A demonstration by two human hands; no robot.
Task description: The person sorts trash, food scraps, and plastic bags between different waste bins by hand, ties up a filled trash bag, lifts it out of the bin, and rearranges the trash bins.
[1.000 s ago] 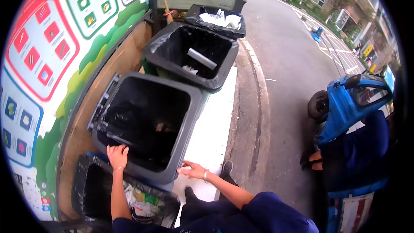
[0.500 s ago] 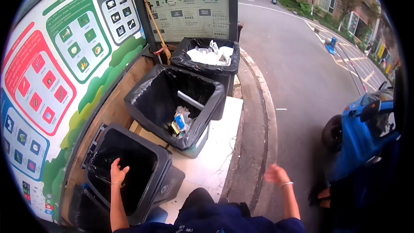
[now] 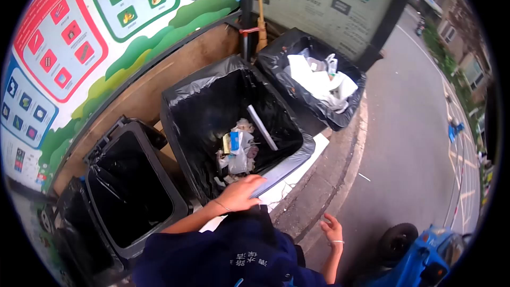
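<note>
My left hand [image 3: 241, 193] reaches across the near rim of the middle bin, fingers stretched out and holding nothing. Whether it touches the rim, I cannot tell. The middle bin [image 3: 183, 93] is lined with a black bag. Inside lie crumpled plastic and paper litter [image 3: 241, 155] and a long pale strip [image 3: 262, 127]. My right hand [image 3: 333, 231] hangs over the kerb at my right side, its fingers loosely apart around nothing. A bracelet circles each wrist.
Behind stands another lined bin [image 3: 289, 42] with white waste. A dark open bin [image 3: 183, 202] is at left, beside a wall of printed sorting signs [image 3: 58, 37]. A broom handle [image 3: 259, 0] leans at the back. At right is a blue vehicle [image 3: 419, 260] by the kerb [image 3: 353, 151].
My left hand has moved right, from above the left bin to the middle bin's near rim. My right hand is lower. The view has shifted toward the middle bin.
</note>
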